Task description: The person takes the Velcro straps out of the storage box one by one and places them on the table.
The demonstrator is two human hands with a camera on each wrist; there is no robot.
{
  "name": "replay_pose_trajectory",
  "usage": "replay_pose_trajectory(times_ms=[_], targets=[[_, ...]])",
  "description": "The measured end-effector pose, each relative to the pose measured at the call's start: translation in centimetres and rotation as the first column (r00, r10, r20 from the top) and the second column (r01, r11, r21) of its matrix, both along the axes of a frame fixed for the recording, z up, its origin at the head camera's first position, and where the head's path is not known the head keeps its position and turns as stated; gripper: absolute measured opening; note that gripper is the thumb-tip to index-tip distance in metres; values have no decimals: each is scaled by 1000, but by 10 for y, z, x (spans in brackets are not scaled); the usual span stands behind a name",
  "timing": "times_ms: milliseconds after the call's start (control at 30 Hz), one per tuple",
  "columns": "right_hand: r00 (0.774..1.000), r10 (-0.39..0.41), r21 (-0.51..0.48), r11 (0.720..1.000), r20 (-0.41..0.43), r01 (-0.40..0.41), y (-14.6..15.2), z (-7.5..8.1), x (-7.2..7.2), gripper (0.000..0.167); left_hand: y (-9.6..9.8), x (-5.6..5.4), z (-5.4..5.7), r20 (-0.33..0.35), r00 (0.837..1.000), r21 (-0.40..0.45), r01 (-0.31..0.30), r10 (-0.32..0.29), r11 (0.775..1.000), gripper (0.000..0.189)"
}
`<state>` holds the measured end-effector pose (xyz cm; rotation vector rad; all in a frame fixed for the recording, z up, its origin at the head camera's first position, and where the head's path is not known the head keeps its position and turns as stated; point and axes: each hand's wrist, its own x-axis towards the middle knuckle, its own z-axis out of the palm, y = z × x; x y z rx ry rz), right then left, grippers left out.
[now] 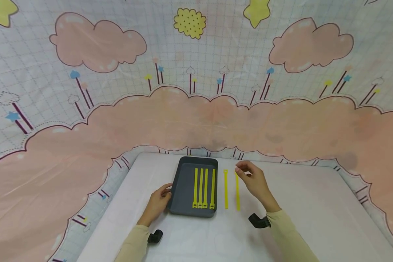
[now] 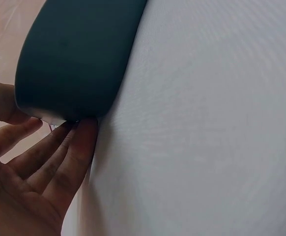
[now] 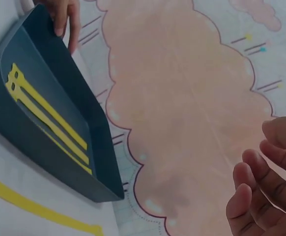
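Note:
A dark grey tray [image 1: 183, 189] holds several yellow cable straps [image 1: 201, 187] laid side by side, their slotted heads toward me. At its left wall, my left hand [image 1: 158, 203] grips the rim; the left wrist view shows the fingers [image 2: 79, 147] against the outer wall. Right of the tray lies a yellow strap [image 1: 226, 189] with its head at the far end. Beside it is another strap [image 1: 237, 193], its far end covered by my right hand [image 1: 253, 180]. In the right wrist view the bent fingers [image 3: 256, 172] of that hand have nothing between them.
The tray and straps lie on a white table [image 1: 298, 203]. Behind it hangs a patterned curtain [image 1: 209, 120] with clouds and stars. A black wrist camera [image 1: 258, 221] sits at the right wrist, another camera [image 1: 155, 236] at the left.

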<state>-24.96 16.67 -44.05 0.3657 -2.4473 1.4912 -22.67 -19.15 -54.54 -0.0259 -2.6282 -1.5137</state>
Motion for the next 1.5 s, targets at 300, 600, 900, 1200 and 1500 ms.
replay_pose_trajectory(times_ms=[300,600,900,1200,1500], targets=[[992,109,5,994,-64,-109,-20,7,-1,17,1,2,2,3,1000,5,5,-5,1000,40],[967,234,103,969,-104,-224,-44,0,-7,20,1,1,2,-10,1000,-8,-8,7,1000,39],[912,393,302,889,-114,-345,-60,-7,-12,23,1,-1,1,-12,1000,-4,-2,2,1000,39],[864,477,616,732,-160,-291,-72,-14,-20,21,2,0,2,-23,1000,-10,-9,9,1000,39],[777,580,733,635,-243,-245,-81,-25,-26,25,2,1,2,-16,1000,-15,-11,10,1000,39]])
